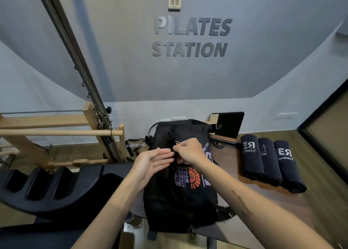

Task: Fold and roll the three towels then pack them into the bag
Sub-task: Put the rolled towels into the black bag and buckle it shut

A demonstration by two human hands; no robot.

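Black fabric backpack with orange print (180, 192) was laid flat on wooden table (235, 165); its strap pinched by right hand (190, 150) | left hand (150, 164) was held flat-fingered beside it | three rolled dark towels (271, 162) were lined up to the right, apart from the backpack

A wooden table (320, 207) with a brown top carries a black backpack (180, 197), lying flat at its left part with the printed front up. To the right, well apart from it, three dark rolled towels (271, 162) lie side by side, touching. At the far edge stands a black board (228, 125), leaning on the wall.
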